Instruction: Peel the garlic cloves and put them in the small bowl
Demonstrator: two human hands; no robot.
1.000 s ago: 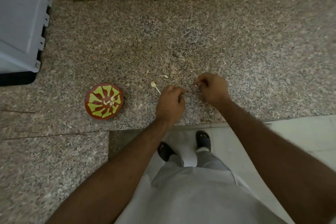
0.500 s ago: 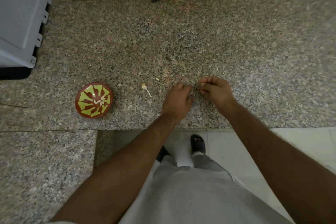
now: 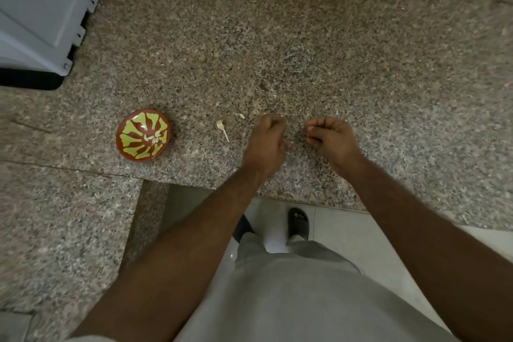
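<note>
A small red bowl [image 3: 143, 134] with a yellow-green pattern stands on the granite counter [image 3: 305, 50] and holds a few pale peeled cloves. To its right lies a piece of garlic with a thin stalk [image 3: 222, 126], and a small flake of skin [image 3: 242, 116] lies beyond it. My left hand [image 3: 266, 141] hovers right of that piece with its fingers curled under; a pale bit of a garlic clove shows at its fingertips. My right hand [image 3: 330, 136] is a short gap further right, thumb and fingertips pinched together, with nothing visible between them.
A grey-white appliance [image 3: 41, 14] with a black base fills the far left corner. The wall runs along the counter's back edge. The counter front steps inward by my legs, with the tiled floor [image 3: 347, 230] and my sandals below.
My hands met fingertip to fingertip half a second ago and have now drawn apart. The view has shifted a little, so the bowl appears elsewhere in the frame.
</note>
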